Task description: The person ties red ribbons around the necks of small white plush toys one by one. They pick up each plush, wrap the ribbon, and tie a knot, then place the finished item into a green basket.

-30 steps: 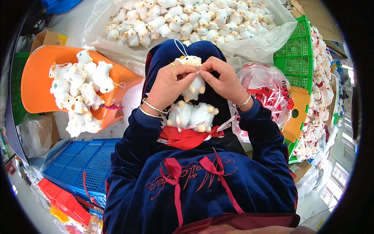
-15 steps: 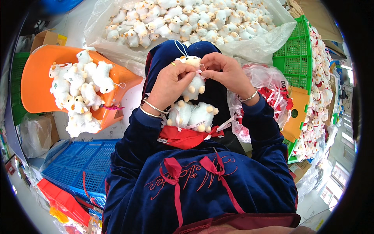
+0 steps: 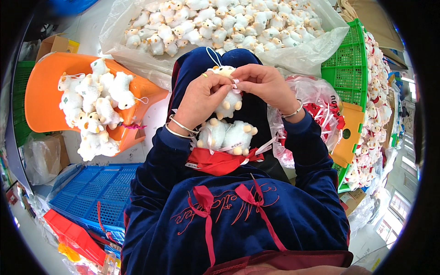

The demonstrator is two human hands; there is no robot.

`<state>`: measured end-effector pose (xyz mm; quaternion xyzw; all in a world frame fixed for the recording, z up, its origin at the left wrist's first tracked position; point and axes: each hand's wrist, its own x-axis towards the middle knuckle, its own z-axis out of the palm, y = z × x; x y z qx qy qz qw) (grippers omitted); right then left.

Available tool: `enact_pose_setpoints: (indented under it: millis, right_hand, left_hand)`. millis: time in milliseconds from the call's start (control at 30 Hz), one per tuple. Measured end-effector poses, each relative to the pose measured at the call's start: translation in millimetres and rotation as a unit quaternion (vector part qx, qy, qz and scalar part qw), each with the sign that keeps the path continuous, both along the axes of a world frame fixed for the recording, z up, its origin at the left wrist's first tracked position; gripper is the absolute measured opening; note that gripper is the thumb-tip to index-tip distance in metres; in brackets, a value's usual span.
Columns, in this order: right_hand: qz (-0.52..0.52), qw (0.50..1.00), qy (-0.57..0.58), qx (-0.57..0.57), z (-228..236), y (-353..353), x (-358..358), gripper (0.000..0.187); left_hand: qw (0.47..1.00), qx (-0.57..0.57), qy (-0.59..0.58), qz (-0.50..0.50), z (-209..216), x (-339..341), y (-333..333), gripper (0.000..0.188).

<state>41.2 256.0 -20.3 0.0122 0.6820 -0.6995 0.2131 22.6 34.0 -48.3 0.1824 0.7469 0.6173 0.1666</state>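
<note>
A small white plush toy with a hanging loop at its head is upright over my lap, between both hands. My left hand pinches at the toy's neck with the fingers closed. From the other side my right hand pinches a pale pink ribbon at the neck; the fingertips of the two hands nearly meet. Below, on my lap, lie more white plush toys with ribbon pieces on them. Under these is a red cloth piece with white ribbon ends.
A big clear plastic bag of white plush toys spreads ahead. On the left, an orange chair bears several toys, with a blue crate nearer. At right are a bag of red ribboned pieces and a green crate beside finished-looking toys.
My right hand has shifted slightly, and the ribbon at the toy's neck shows more between the fingertips. The left hand and the toy are nearly still.
</note>
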Motion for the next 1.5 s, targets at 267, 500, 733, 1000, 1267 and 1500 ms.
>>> enact_pose_setpoints:
  millis: [267, 500, 733, 1000, 1267, 1500]
  right_hand:
    - [0.017, 0.904, 0.277, 0.326, 8, -13, 0, 0.008]
    - [0.108, 0.861, 0.249, 0.430, 31, -14, -9, 0.014]
    - [0.178, 0.935, 0.044, 0.302, 52, -13, -37, 0.014]
    - [0.150, 0.905, 0.140, 0.373, 41, -10, -31, 0.016]
    - [0.088, 0.885, 0.184, 0.420, 36, -33, -9, 0.016]
    - [0.032, 0.859, 0.232, 0.455, 28, -50, 7, 0.015]
  left_hand:
    - [1.000, -0.001, -0.007, 0.004, 1, 1, 1, 0.015]
    - [1.000, -0.013, 0.003, -0.011, 2, -2, -1, 0.015]
    - [1.000, -0.005, -0.010, -0.006, 1, -1, 0, 0.015]
    - [1.000, -0.017, 0.002, -0.010, 0, -2, 0, 0.015]
    - [0.999, -0.027, -0.006, -0.018, 3, -3, 0, 0.016]
    - [0.998, -0.066, 0.016, 0.017, 4, 1, 5, 0.016]
